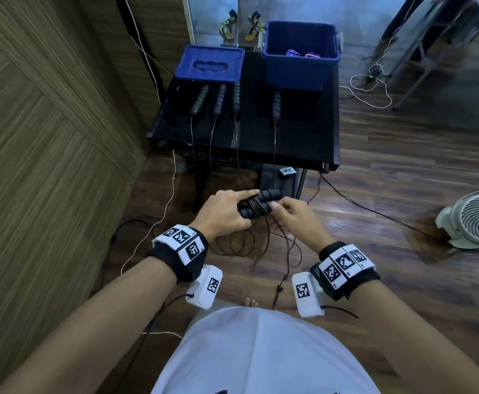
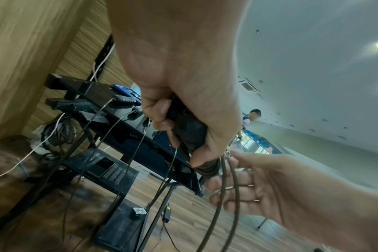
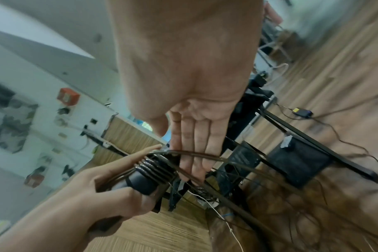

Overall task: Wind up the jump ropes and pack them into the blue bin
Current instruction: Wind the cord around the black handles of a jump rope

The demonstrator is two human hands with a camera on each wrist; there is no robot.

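Two surfaces: a dark wooden floor (image 1: 403,172) is seen under a black table (image 1: 289,143).
Blue bin (image 1: 300,55): it is placed at the table's far right corner, lid off; purple coils are seen inside.
Blue lid (image 1: 209,62): it is laid flat at the far left of the table, beside the bin.
Waiting handles (image 1: 221,100): four black grips are lined up on the table, their cords hung over the near edge.
Left hand (image 1: 224,211): its fingers and thumb are curled round a pair of black handles (image 1: 256,206), held in the air in front of the table, over the floor.
Right hand (image 1: 295,217): its fingers are held straight and pressed together against the brown cord (image 3: 196,154) at the wound end; the thumb's hold cannot be told.
Cord turns: several are wrapped round the handles, and loose loops are hung below.
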